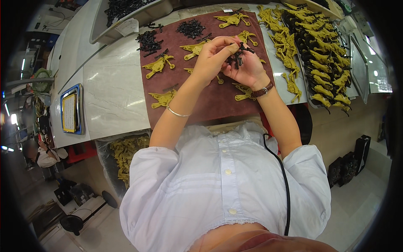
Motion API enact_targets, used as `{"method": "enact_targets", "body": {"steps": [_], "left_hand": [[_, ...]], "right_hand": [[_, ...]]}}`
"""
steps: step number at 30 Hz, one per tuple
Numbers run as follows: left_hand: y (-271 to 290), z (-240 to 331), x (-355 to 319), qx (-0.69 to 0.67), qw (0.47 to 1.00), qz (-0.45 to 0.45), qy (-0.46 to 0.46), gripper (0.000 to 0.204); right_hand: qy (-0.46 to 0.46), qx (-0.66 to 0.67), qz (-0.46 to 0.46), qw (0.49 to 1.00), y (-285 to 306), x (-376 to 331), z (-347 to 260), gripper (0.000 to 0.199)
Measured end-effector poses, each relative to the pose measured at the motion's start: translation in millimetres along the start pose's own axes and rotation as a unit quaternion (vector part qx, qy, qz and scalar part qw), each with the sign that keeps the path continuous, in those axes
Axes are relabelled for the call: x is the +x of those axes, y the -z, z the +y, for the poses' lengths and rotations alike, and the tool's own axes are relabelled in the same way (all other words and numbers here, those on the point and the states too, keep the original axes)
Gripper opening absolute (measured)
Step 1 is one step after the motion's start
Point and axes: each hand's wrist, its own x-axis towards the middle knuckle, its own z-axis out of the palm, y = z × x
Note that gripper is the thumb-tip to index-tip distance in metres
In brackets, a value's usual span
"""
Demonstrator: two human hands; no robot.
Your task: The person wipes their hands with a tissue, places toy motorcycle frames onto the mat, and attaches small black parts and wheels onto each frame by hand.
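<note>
Big pale marble table [113, 90] filling the upper half, with a brown mat [205, 105] laid across the middle of it

Off to the right, a dark tray [312, 94] crammed with yellow plastic figures [323, 63], plus a loose heap of the same yellow pieces [285, 46] between tray and mat

Grey bin [138, 17] of black parts at the top left, hanging over the table's far edge

Blue-rimmed clipboard [70, 110] lying flat near the left edge, well apart from everything else

Bag of yellow scrap [124, 153] down below the table edge, left of the white shirt [222, 189]

On the mat: several single yellow figures [158, 65] spread out flat, and two little piles of black clips [191, 28] toward the far side

Left hand [212, 59] raised over the mat's middle, fingers bent and pinched together on a black clip bunch [238, 56]

Right hand [247, 69] just beside it, touching, palm cupped up under the same bunch, fingers curled round it; brown watch [263, 89] on that wrist

Thin silver bangle [178, 112] on the left forearm

Bunch itself held above the mat between both hands, not resting on anything
</note>
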Motion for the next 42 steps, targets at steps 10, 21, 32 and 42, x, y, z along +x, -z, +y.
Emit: {"method": "enact_targets", "body": {"steps": [10, 21, 32, 42], "left_hand": [[-3, -1, -28, 0.037, 0.979, 0.164, -0.117, 0.011], [-27, -11, -26, -0.198, 0.967, 0.16, 0.022, 0.018], [17, -22, 41, 0.403, 0.908, 0.052, -0.104, 0.029], [3, -42, 54, 0.586, 0.8, -0.053, -0.119, 0.021]], "right_hand": [[0.125, -0.137, 0.024, 0.982, -17, -21, 9, 0.027], [0.333, -0.202, 0.144, 0.91, -23, -20, 7, 0.014], [0.175, -0.828, 0.147, 0.512, 37, 14, -157, 0.018], [0.057, -0.879, -0.025, 0.473, 36, 48, -164, 0.018]]}}
